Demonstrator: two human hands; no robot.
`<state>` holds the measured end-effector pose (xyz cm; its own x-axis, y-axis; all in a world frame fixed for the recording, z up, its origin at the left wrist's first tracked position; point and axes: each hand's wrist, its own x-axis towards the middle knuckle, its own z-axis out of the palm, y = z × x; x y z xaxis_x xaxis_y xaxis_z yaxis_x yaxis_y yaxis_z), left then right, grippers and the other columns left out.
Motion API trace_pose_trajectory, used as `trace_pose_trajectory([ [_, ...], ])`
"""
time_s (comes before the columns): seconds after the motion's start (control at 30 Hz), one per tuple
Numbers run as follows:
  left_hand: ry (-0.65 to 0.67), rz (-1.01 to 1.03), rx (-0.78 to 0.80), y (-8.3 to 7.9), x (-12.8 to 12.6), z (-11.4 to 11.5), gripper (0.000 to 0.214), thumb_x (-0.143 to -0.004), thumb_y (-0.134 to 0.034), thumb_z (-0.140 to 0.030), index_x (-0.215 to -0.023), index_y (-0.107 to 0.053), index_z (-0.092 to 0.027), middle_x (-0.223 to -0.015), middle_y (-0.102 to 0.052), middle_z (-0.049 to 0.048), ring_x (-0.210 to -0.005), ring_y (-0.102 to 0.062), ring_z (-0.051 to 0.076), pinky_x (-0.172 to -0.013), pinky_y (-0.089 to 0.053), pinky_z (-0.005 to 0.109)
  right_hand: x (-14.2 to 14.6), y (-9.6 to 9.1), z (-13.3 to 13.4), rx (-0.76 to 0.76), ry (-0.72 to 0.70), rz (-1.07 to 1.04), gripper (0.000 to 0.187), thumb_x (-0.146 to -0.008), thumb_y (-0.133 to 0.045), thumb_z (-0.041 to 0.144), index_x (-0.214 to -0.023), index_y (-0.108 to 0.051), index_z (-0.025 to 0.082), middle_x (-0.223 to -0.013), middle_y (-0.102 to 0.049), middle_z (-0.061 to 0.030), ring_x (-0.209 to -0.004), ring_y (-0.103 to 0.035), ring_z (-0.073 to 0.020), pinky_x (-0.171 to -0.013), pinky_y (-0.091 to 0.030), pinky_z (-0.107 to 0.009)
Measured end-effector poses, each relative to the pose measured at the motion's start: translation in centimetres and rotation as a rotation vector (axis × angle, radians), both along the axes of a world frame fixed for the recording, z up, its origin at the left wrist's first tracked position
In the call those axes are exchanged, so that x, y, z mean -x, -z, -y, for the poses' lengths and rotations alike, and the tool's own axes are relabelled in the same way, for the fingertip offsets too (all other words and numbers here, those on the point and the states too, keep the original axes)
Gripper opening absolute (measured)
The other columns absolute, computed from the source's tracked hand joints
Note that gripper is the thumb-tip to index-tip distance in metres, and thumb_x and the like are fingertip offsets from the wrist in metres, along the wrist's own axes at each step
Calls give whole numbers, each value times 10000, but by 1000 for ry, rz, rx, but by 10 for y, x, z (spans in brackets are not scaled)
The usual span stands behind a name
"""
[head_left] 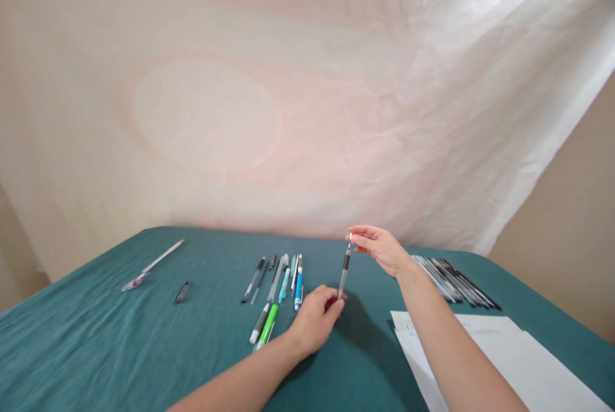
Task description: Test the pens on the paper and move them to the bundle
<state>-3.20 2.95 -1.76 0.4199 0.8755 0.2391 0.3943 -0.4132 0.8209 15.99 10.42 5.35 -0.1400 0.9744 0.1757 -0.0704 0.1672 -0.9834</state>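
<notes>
A slim pen (344,269) with a clear barrel and dark grip stands nearly upright above the teal tablecloth (120,341). My left hand (314,322) pinches its lower end with fingers closed. My right hand (379,248) is at its top end, fingertips touching the tip, other fingers loosely spread. A row of several pens (281,277) lies just left of my left hand, among them a blue pen (298,287) and a green marker (267,327).
A bundle of several dark pens (454,279) lies at the right behind my right wrist. White paper sheets (509,354) sit at the front right. A white pen (152,265) and a small dark cap (182,292) lie at the left. A pale sheet hangs behind.
</notes>
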Motion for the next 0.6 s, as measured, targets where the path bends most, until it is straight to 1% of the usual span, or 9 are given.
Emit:
trace_pose_trajectory([
  [0.2, -8, 28, -13, 1, -1, 0, 264, -837, -414, -320, -932, -622, -187, -827, -556, 30, -781, -534, 163, -704, -435, 271, 3, 1, 2, 8, -50, 24, 328, -617, -734, 301, -914, -661, 184, -861, -697, -44, -792, -628, -138, -633, -464, -209],
  [0.4, -12, 71, 4, 2, -2, 0, 260, -840, -414, -314, -927, -619, -180, -844, -551, 38, -768, -541, 158, -687, -448, 268, 3, 3, 3, 45, -139, 42, 363, -642, -722, 279, -983, -634, 187, -862, -689, -40, -766, -619, -112, -648, -459, -204],
  [0.6, -12, 81, 0, 2, -2, 0, 254, -838, -419, -309, -932, -619, -183, -849, -552, 37, -770, -546, 160, -701, -450, 277, 2, 1, 4, 43, -166, 18, 348, -637, -729, 256, -966, -642, 189, -848, -685, -27, -773, -614, -100, -681, -462, -198],
])
